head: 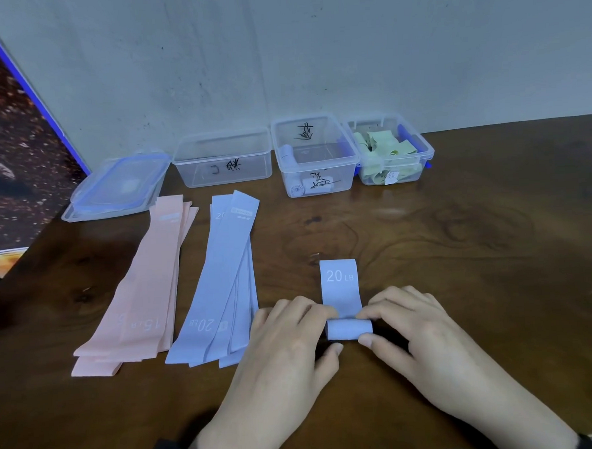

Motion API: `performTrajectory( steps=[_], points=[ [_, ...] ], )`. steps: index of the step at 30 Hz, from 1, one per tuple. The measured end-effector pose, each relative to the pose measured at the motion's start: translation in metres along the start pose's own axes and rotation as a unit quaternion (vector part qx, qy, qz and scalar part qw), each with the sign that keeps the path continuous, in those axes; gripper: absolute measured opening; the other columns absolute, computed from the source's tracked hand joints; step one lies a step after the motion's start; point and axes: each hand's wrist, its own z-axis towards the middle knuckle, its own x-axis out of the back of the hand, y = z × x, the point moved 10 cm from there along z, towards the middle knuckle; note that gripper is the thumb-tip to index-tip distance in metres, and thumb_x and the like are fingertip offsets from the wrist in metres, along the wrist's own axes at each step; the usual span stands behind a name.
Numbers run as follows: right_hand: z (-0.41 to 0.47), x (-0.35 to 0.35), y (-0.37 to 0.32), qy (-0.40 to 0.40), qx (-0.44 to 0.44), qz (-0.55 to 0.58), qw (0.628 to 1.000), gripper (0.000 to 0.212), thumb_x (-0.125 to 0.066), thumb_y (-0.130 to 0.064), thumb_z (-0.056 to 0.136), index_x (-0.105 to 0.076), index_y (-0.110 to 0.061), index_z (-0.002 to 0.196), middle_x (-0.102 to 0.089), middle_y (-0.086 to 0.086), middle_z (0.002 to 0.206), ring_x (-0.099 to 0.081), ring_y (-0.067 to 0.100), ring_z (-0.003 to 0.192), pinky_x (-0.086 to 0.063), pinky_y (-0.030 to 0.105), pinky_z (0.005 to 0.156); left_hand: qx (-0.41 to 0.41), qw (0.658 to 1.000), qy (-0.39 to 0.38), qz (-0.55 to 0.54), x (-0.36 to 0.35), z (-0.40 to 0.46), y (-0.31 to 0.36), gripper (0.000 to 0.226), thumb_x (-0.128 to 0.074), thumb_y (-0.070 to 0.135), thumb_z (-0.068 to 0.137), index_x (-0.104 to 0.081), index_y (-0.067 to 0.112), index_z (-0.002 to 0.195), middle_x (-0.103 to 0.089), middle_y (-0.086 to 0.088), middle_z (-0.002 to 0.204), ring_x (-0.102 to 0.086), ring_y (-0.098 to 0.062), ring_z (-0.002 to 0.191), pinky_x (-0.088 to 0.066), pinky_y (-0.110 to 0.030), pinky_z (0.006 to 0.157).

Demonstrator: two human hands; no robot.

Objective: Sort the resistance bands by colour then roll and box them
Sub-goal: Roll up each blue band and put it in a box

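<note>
Between both hands, half-rolled blue band (pixel 342 298)

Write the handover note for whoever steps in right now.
Left hand and right hand: both pinch the blue band, mostly rolled, its 20 LB end flat on the table.
Done: green bands in the right box; a few blue rolls in the middle box.
Left: finish this roll, box it; roll the blue stack, then the pink stack. Left box is empty.
</note>
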Motion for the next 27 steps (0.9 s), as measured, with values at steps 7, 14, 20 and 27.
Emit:
performTrajectory(
  steps=[7,14,20,27],
  points=[
    [-0.0001,0.0001,0.0018,-0.014,-0.008,0.011,1.000,0.026,-0.056,-0.055,0.090,-0.061,-0.044,0.112,-0.051,-0.031,0.111,-0.050,0.002,0.112,-0.039,0.023,0.093,-0.005,1.000,0.004,0.017,0.0000,-0.0006,0.0014,0.022,-0.065,0.040,0.091,-0.064,0.032,0.111,-0.054,0.019,0.103,-0.048,-0.003,0.094,-0.046,-0.025,0.080],
    [-0.0009,-0.0012,0.0008,-0.005,-0.003,-0.006,1.000,0.035,-0.042,-0.058,0.097,-0.065,-0.040,0.115,-0.051,-0.030,0.111,-0.051,0.002,0.109,-0.035,0.022,0.095,0.003,1.000,-0.005,0.002,-0.0004,0.0000,0.0001,0.028,-0.068,0.040,0.087,-0.060,0.034,0.113,-0.053,0.019,0.104,-0.048,-0.003,0.095,-0.045,-0.025,0.082],
    [-0.0002,0.0002,0.0011,-0.010,-0.007,0.009,1.000,0.030,-0.050,-0.059,0.091,-0.062,-0.044,0.113,-0.052,-0.030,0.111,-0.051,0.001,0.110,-0.039,0.024,0.091,-0.001,1.000,-0.001,0.010,-0.0003,-0.0013,0.0003,0.028,-0.070,0.037,0.088,-0.064,0.031,0.115,-0.053,0.018,0.103,-0.048,-0.004,0.094,-0.043,-0.024,0.082],
    [-0.0001,-0.0010,0.0005,-0.013,-0.004,-0.005,1.000,0.034,-0.044,-0.060,0.095,-0.064,-0.042,0.117,-0.051,-0.030,0.112,-0.050,0.001,0.110,-0.038,0.023,0.093,0.008,1.000,-0.006,0.000,-0.0003,0.0001,-0.0003,0.024,-0.062,0.040,0.089,-0.054,0.036,0.111,-0.052,0.021,0.103,-0.046,-0.002,0.095,-0.042,-0.024,0.080]
  ],
)
